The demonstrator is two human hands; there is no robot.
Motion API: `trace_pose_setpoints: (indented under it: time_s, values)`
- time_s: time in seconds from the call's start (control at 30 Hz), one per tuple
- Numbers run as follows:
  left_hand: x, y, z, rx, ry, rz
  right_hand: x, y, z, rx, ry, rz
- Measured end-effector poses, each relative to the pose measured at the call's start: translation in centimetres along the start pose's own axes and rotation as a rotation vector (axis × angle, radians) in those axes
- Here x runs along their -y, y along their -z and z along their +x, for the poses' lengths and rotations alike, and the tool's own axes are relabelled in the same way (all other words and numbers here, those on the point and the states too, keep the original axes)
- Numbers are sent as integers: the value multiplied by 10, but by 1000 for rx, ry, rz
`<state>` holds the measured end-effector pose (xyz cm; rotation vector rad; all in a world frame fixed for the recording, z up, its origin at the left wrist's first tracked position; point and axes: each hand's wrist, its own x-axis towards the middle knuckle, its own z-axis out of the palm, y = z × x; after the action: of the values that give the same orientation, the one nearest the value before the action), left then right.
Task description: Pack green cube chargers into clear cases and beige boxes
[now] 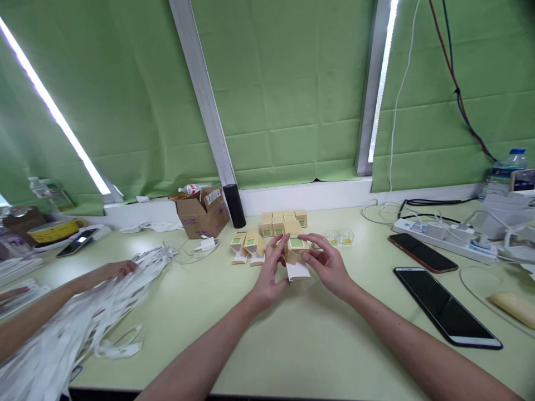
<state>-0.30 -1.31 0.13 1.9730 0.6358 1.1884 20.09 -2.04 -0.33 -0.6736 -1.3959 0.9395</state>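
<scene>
Between my two hands stands a small brown cardboard box (296, 256) with a green-and-white window, its white-lined flap hanging open toward me. My left hand (271, 273) grips the box along its left side, fingers stretched toward its top edge. From the right, my right hand (328, 266) holds it, index finger near the top and thumb by the lower front. Two similar boxes with open flaps, one of them a cardboard box (238, 245), stand left of my left hand. Several closed boxes (278, 221) are grouped behind. Small clear plastic containers (345, 236) with yellow bits sit beyond my right hand.
At left, another person's hand (119, 270) rests on a heap of white strips (104, 306). A large carton (203, 214) and a black cylinder (234, 206) stand at the back. Two phones, including a large phone (445, 306), and a power strip (443, 236) lie at right.
</scene>
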Motion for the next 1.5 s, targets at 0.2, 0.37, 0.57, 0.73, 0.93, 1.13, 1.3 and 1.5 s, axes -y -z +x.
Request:
trace_pose_setpoints:
  time_s: [0.2, 0.37, 0.57, 0.73, 0.93, 1.13, 1.3, 1.5]
  values:
    - [-4, -2, -1, 9, 3, 18, 1, -1, 0, 3, 0, -4]
    - [-6, -4, -1, -11, 9, 13, 2, -2, -1, 7, 1, -7]
    - [-8, -6, -1, -67, -8, -3, 3, -4, -3, 21, -12, 16]
    - [-7, -8, -2, -117, -4, -9, 3, -4, -4, 64, 12, 39]
    - [-9, -10, -1, -168, 40, -87, 5, -4, -6, 121, 32, 78]
    - [-8, -12, 0, -192, 77, -166, 10, -6, -8, 149, 24, 105]
    - [-9, -12, 1, -216, 79, -174, 9, -8, -9, 146, 37, 82]
    - [-14, -13, 1, -222, 97, -197, 7, -8, -9, 149, 40, 60]
